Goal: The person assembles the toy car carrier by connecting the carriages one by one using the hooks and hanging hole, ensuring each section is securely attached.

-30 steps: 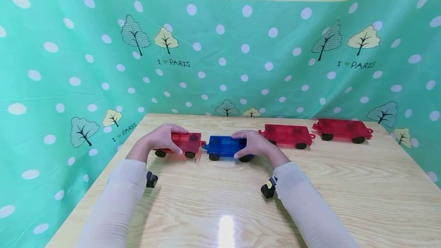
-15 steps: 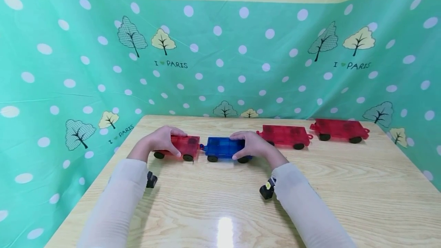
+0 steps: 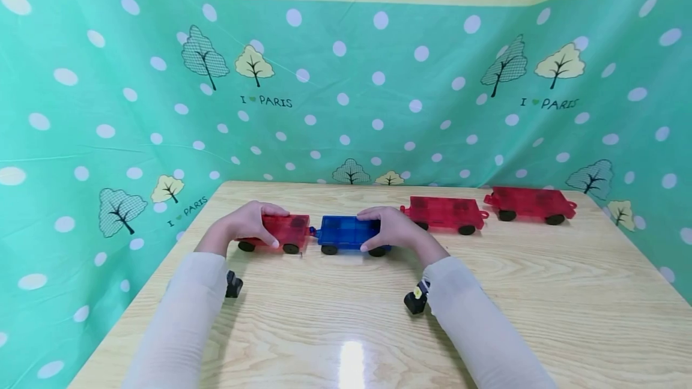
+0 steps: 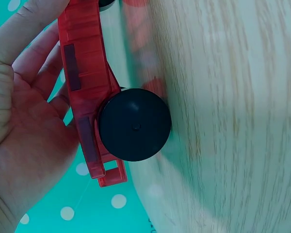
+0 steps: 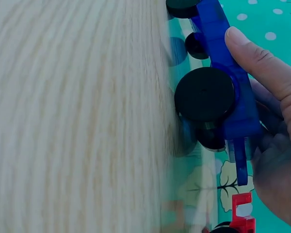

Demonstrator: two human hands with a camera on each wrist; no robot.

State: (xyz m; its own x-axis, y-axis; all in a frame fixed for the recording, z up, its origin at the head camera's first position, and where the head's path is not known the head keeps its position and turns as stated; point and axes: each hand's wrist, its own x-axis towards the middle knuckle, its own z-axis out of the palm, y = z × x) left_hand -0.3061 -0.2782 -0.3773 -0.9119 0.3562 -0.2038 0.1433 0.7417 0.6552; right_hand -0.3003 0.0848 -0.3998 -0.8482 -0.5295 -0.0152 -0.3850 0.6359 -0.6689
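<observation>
Near the back of the wooden table, my left hand (image 3: pixel 251 226) grips a translucent red toy train car (image 3: pixel 294 228) by its top and sides. My right hand (image 3: pixel 397 230) holds a blue toy train car (image 3: pixel 337 232) at its right end, thumb along the near side. Both cars stand upright on black wheels, and their coupling ends meet between them. In the left wrist view, a black wheel (image 4: pixel 135 124) is close to the tabletop, and a red loop (image 4: pixel 114 175) projects from the car's end. Beyond the blue coupling, the right wrist view shows a red coupling (image 5: pixel 242 212).
A second red train car (image 3: pixel 449 212) stands just right of my right hand, partly behind it. Farther right is a third red car (image 3: pixel 532 203). A dotted green cloth (image 3: pixel 324 77) hangs behind the table (image 3: pixel 324 305). Black wrist cameras hang below both sleeves.
The left red car has come slightly toward me, and its coupling now lines up with the blue car's. Both hands keep their holds; the head view has shifted a little.
</observation>
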